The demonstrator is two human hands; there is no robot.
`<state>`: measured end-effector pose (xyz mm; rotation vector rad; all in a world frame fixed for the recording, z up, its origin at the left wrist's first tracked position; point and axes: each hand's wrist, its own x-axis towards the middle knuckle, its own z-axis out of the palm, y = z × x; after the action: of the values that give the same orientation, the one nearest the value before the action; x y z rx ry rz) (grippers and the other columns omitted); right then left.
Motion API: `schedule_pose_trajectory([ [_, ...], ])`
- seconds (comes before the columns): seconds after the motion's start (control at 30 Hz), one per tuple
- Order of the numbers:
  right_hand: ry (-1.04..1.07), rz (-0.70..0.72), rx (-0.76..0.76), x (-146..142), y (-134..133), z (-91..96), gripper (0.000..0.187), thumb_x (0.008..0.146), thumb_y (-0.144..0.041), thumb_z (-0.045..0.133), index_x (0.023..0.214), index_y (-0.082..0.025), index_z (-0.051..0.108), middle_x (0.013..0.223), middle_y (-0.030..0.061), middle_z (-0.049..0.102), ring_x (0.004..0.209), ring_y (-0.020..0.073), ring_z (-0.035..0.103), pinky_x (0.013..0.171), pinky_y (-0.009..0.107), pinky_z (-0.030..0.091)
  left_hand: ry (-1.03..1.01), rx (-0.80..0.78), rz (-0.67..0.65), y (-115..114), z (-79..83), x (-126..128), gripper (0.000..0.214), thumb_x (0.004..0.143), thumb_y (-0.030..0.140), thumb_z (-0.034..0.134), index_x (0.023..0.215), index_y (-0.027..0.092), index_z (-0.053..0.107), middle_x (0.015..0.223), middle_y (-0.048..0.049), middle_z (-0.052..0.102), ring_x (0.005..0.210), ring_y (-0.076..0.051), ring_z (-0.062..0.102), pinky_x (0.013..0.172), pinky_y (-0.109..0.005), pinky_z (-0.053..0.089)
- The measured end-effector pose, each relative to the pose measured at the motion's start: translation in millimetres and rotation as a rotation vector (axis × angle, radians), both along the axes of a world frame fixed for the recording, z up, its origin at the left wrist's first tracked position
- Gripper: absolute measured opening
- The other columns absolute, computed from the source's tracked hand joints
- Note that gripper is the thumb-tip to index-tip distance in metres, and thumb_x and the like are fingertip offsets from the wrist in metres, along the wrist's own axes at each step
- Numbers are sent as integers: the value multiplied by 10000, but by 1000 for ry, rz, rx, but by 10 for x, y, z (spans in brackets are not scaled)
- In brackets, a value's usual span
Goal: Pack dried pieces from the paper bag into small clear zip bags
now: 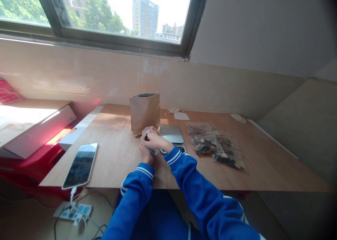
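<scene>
A crumpled clear plastic bag (150, 134) with dark contents is bunched just beside an upright, open kraft pouch (144, 113).

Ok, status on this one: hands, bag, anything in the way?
Left hand, right hand on small clear plastic bag. Upright kraft paper pouch behind it. Digital scale to the right.

A paper pouch (144, 113) stands left of a scale (171, 134), zip bags (215, 145) right.
</scene>
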<state>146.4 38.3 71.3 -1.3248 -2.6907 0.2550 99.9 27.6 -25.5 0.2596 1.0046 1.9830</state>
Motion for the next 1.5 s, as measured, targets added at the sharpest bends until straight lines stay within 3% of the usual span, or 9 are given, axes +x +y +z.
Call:
schedule_pose_trajectory([
  [0.17,222,90,-46,33,-146,42,145,863,-149,521,987,-125,592,961,98,654,906,189,582,832,306,447,-46,30,-4,-12,-7,6,280,913,180,380,1014,150,640,992,-89,689,977,-169,651,905,-301,493],
  [0.3,429,107,-103,113,-143,72,126,841,-90,528,927,-132,611,983,91,656,949,183,590,857,306,448,-56,-8,-9,-44,25,-6,232,906,212,444,995,123,639,940,-87,687,931,-172,655,837,-266,507],
  [0.57,736,59,-150,302,-16,199,134,839,-149,524,900,-168,641,977,57,661,923,166,602,821,294,465,-105,-21,-82,8,-68,-12,337,901,383,436,1026,140,633,932,-91,688,814,-180,677,709,-287,543],
  [0.7,871,78,-93,357,126,430,163,865,-238,514,969,-167,618,986,57,648,883,159,597,773,274,471,-165,18,-215,-48,23,-1,453,916,459,352,1022,134,650,871,-105,707,770,-211,691,690,-318,558],
  [0.83,1001,75,136,233,480,839,153,889,-255,485,964,-165,583,975,60,628,865,156,573,793,278,456,-213,22,-262,-110,123,8,516,887,510,391,978,92,680,796,-140,709,700,-233,686,617,-310,556],
  [0.97,934,79,315,-56,930,1127,131,904,-194,423,961,-177,541,1018,68,581,917,154,543,843,273,433,-241,-9,-307,-126,158,10,540,892,502,359,916,84,701,718,-131,692,585,-214,660,545,-304,535],
  [1.1,731,189,341,-286,1186,1068,176,914,-138,347,928,-181,517,1028,63,520,945,138,514,880,252,415,-223,-37,-300,-114,135,-2,545,929,455,274,898,112,697,697,-101,690,546,-176,646,542,-279,529],
  [1.27,640,249,353,-355,1182,890,197,912,-109,324,913,-165,513,1001,72,492,967,149,489,917,258,396,-197,-39,-279,-104,82,-5,483,927,464,314,937,143,674,715,-83,699,545,-173,644,542,-280,533],
  [1.5,475,261,335,-290,1109,1021,209,867,-63,360,923,-145,544,959,79,509,867,166,504,850,256,404,-218,-36,-317,-85,30,3,506,915,499,324,910,144,685,760,-102,705,595,-190,664,598,-316,562],
])
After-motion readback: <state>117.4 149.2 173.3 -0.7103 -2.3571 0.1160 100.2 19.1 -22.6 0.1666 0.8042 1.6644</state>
